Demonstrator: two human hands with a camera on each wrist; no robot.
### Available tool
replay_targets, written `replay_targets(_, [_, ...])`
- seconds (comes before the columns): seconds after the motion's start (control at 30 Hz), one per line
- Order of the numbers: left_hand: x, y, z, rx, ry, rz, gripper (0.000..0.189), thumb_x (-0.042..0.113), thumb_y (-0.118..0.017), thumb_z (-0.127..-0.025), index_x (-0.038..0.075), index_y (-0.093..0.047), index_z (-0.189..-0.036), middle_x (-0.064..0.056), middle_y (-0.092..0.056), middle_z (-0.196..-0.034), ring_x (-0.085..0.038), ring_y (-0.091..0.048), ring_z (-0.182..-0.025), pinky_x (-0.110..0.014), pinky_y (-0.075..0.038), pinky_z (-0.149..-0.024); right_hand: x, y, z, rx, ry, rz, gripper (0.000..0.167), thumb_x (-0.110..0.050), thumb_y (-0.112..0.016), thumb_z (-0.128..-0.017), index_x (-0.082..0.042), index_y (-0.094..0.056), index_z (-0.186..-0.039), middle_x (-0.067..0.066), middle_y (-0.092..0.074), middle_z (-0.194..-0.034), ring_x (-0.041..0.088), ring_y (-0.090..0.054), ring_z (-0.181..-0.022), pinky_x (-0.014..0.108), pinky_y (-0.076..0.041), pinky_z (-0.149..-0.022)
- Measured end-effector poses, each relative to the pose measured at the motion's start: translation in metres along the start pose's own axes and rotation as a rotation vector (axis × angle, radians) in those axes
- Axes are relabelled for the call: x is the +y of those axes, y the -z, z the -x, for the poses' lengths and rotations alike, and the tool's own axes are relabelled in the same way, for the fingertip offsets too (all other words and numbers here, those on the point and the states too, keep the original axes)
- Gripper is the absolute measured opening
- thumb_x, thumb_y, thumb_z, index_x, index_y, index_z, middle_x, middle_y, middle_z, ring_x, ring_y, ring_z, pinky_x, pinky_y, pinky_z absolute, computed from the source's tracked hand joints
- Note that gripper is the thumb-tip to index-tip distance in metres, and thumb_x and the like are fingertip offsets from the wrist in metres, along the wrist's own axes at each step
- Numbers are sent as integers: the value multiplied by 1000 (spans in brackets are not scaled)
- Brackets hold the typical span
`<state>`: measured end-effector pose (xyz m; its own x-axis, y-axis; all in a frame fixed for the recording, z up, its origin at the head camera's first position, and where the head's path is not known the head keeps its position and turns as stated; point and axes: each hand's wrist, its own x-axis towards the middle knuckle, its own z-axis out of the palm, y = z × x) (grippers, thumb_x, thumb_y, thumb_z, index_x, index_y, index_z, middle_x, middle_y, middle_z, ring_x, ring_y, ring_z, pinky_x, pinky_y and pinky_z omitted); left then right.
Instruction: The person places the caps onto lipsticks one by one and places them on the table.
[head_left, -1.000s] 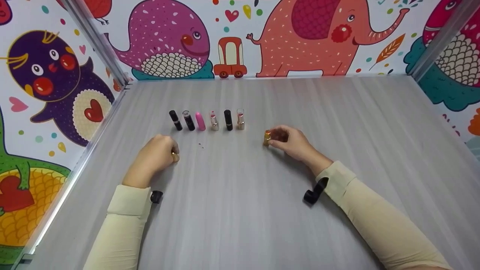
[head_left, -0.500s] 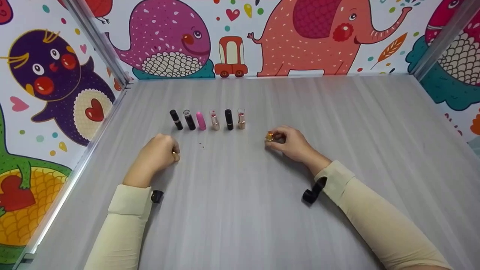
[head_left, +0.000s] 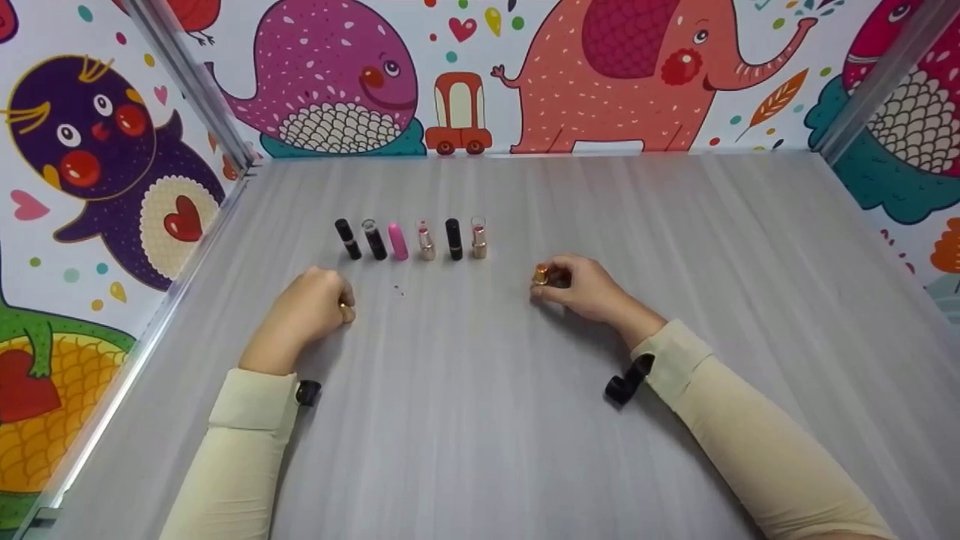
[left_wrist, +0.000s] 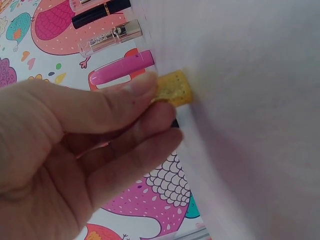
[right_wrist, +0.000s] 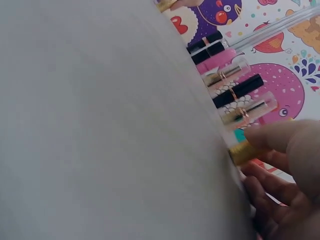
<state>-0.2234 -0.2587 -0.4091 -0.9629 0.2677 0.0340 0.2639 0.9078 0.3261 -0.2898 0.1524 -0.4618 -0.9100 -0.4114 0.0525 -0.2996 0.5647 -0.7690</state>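
My left hand (head_left: 311,304) rests low over the table at the left, thumb and fingers pinching a short gold lipstick cap (left_wrist: 173,89). In the left wrist view its outer end meets the table surface, while the fingers cover the rest. On the right, my right hand (head_left: 589,289) pinches a gold lipstick (head_left: 540,275) between thumb and fingertips. Its orange-gold top shows in the head view; in the right wrist view the base of the gold lipstick (right_wrist: 241,152) is right at the table.
Beyond the hands several lipsticks stand in a row: a black one (head_left: 348,239), a clear-topped black one (head_left: 374,240), a pink one (head_left: 398,241), clear-capped ones (head_left: 426,241) and another black one (head_left: 454,239). Tiny dark specks (head_left: 399,290) lie before them. Cartoon-printed panels (head_left: 622,82) wall the table.
The gold lipstick in my right hand has shifted slightly right, with the fingers closer round it and less of its body showing. The left hand keeps its grip, and the row stands as before.
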Motion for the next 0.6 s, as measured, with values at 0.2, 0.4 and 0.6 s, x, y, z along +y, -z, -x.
replay_targets(0.2, [-1, -1, 0, 10, -8, 9, 12, -9, -73, -76, 0, -79, -79, -12, -76, -80, -29, -67, -74, -53, -58, -77, -4, 24, 5, -132, -20, 39, 31, -18, -79, -98, 0, -73, -122, 12, -74, -111, 26, -68, -104, 40, -54, -92])
replay_targets(0.4, [-1, -2, 0, 23, -23, -6, 15, -10, -68, -72, 0, -79, -77, -12, -76, -79, -28, -67, -73, -52, -58, -75, -12, 49, 10, -143, 19, 152, 25, -12, -79, -96, 1, -74, -117, 14, -76, -106, 28, -70, -99, 45, -57, -86])
replay_targets(0.6, [0, -1, 0, 27, -31, -8, 15, -10, -70, -73, -1, -80, -79, -13, -77, -80, -29, -68, -74, -53, -58, -76, -29, 67, 16, -99, 31, 197, 22, -10, -80, -94, 0, -76, -114, 12, -75, -101, 27, -71, -95, 47, -58, -88])
